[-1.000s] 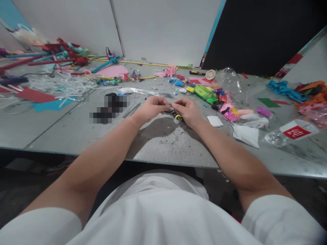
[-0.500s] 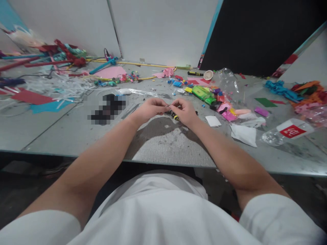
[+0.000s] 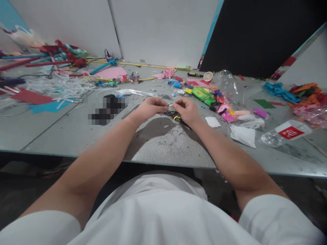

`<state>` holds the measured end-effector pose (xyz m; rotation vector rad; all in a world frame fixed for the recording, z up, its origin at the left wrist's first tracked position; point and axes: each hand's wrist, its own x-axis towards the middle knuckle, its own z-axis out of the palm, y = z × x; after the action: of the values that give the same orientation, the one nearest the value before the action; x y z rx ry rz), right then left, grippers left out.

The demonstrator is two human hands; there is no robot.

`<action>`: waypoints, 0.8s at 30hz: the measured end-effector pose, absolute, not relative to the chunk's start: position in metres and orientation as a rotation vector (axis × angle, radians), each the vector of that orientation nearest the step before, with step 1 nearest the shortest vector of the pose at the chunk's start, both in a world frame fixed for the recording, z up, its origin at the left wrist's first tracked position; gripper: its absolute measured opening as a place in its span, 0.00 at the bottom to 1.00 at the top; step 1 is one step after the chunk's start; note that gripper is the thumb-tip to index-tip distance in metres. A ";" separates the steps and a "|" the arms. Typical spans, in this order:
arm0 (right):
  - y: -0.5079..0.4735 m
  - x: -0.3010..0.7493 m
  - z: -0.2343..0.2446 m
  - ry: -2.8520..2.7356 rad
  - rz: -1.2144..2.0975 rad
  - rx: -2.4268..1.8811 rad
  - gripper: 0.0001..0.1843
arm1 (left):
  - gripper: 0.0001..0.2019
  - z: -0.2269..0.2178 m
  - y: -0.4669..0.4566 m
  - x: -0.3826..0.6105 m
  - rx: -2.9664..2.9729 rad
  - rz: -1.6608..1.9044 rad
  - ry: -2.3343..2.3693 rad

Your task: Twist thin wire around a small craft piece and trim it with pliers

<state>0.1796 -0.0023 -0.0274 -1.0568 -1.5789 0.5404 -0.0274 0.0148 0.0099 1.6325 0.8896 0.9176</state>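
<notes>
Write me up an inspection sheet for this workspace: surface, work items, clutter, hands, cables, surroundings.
Surface: grey tabletop, dark specks and smudges.
Work items: small thin item, too small to identify; yellow-and-black handle close by.
Clutter: white strips and red sheet at left; green packet, folded white paper and clear bottle, lying on its side, at right.
Hands: left hand and right hand appear to pinch the thin item between them.
Cables: dark cable, far left.
Surroundings: white panels and black panel behind.
</notes>
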 end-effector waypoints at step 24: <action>-0.003 0.181 -0.022 -1.494 1.236 -0.909 0.12 | 0.10 0.005 0.029 -0.035 1.825 0.986 0.771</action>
<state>0.1810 -0.0026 -0.0224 -0.9093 -1.4939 1.2359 -0.0349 0.0286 0.0048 1.8253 0.7712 0.9863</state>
